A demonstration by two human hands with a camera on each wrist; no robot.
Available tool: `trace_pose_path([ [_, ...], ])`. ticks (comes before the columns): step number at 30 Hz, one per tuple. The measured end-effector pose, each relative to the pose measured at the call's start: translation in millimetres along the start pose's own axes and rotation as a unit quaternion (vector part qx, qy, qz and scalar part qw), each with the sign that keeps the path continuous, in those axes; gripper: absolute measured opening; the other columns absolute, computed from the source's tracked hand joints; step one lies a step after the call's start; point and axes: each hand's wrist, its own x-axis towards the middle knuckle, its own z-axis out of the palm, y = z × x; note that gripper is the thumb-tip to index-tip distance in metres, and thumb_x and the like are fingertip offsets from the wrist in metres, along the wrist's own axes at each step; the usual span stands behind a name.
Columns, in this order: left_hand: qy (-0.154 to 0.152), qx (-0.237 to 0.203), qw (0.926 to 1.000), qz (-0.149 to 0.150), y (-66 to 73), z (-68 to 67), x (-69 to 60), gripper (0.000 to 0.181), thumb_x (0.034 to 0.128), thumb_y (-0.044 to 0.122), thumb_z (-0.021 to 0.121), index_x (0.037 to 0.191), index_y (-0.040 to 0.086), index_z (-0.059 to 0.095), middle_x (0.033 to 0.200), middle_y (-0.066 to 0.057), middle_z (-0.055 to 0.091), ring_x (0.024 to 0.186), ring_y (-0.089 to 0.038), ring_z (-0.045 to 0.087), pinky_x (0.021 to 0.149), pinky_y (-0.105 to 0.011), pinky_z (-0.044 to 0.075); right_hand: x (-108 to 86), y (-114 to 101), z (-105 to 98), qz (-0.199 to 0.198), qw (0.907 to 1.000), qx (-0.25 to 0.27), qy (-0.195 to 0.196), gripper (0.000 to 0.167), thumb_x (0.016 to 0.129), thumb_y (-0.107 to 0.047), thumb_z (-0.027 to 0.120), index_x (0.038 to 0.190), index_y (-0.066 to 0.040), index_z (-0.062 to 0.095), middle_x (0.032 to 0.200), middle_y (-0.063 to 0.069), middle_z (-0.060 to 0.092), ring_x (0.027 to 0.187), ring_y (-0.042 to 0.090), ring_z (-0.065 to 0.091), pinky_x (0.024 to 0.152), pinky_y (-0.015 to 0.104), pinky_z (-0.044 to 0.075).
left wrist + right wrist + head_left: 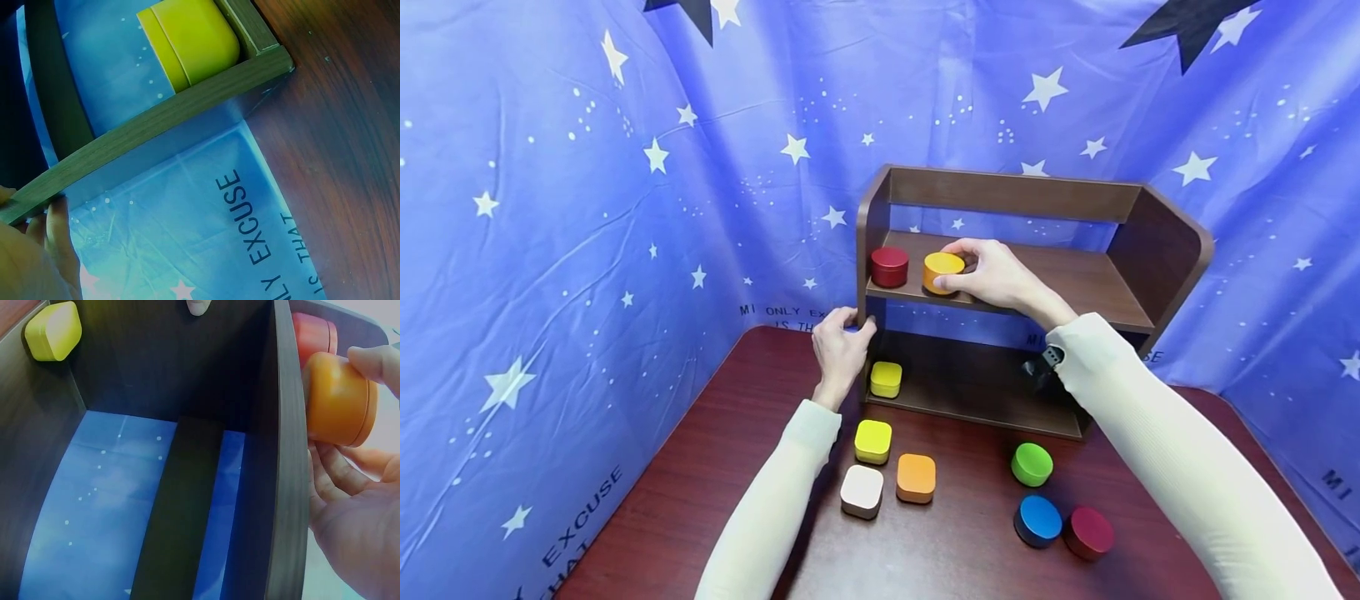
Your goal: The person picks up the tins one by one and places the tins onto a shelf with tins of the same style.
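Note:
My right hand (996,273) pinches a round orange-yellow tin (943,272) at the front of the upper shelf, just right of a round red tin (889,267). In the right wrist view the thumb lies on one side of the orange-yellow tin (340,400) and fingers curl on the other. My left hand (841,346) grips the left side panel of the brown wooden shelf (992,383), as the left wrist view also shows, with fingers (59,237) outside the panel. A square yellow tin (886,379) stands on the lower shelf at its left end.
On the table (730,450) before the shelf stand square tins: yellow (873,442), white (862,492) and orange (916,478). To the right are round tins: green (1032,465), blue (1038,521) and dark red (1089,533). A blue star-patterned curtain (737,208) surrounds the table.

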Motion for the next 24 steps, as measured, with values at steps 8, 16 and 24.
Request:
trace_pose_path([
  [8,-0.005,-0.002,1.0,0.005,0.0,-0.7,0.5,0.016,0.0838,0.017,0.083,0.088,0.002,0.08,0.085,-0.016,0.079,0.079,-0.041,0.075,0.075,-0.051,0.056,6.5,-4,5,0.0,1.0,-0.002,-0.009,0.051,0.097,-0.031,0.079,0.141,-0.007,0.067,0.127,0.019,0.073,0.111,0.034,0.065,0.105,0.047,0.048],
  [16,-0.01,-0.003,0.9999,-0.007,-0.8,-0.3,-0.6,0.018,0.0843,0.018,0.084,0.091,0.002,0.081,0.087,-0.017,0.08,0.081,-0.042,0.076,0.076,-0.052,0.056,10.3,-1,6,0.003,0.9999,-0.003,-0.014,0.053,0.097,-0.03,0.08,0.142,-0.005,0.066,0.129,0.02,0.072,0.113,0.035,0.065,0.107,0.05,0.048],
  [24,-0.009,0.004,0.9999,-0.007,-0.7,-0.1,-0.3,0.018,0.084,0.019,0.084,0.09,0.003,0.081,0.087,-0.016,0.08,0.081,-0.038,0.076,0.076,-0.051,0.057,12.3,1,8,0.004,0.9998,0.003,-0.021,0.054,0.097,-0.03,0.08,0.143,-0.004,0.065,0.129,0.021,0.072,0.114,0.035,0.065,0.109,0.051,0.048],
])
